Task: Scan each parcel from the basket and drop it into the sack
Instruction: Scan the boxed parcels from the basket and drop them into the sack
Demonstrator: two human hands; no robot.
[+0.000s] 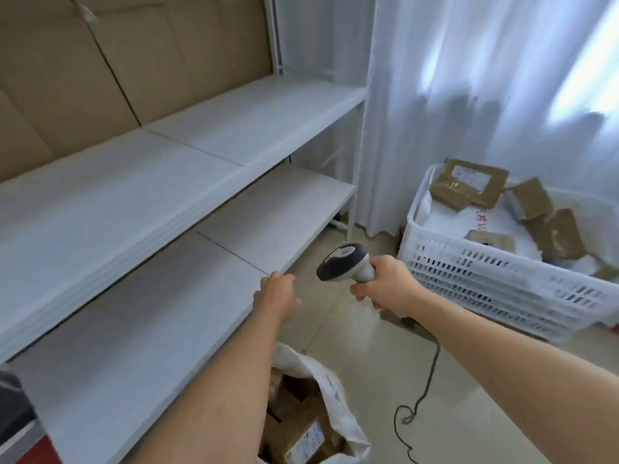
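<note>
- Brown cardboard parcels lie heaped in the white plastic basket, which stands on the floor at the right, in front of the curtain. Some of them are small boxes wrapped in tape; one near the top shows a printed label.
- Among them in the basket lies also a white soft mailer bag with red print on it (the print is too small to read).
- The white sack stands open on the floor at the bottom middle, just beside the lower shelf and below the left forearm. Inside it are brown boxes; one has a white and blue label.
- The right hand grips the handle of the scanner, with the fingers curled round it. The grey and white head of the scanner points to the left, toward the shelf, and it is held above the floor between shelf and basket.
- The left hand holds nothing. Its fingers are loosely bent and relaxed, and the fingertips are at the front edge of the lower shelf; if they really touch it I cannot tell.
- A dark cable runs from under the right hand down over the pale floor and makes a loop there.
- The upper shelf is white too, with brown cardboard sheets standing behind it.
- A white curtain hangs behind the basket, with light coming through it.
</note>
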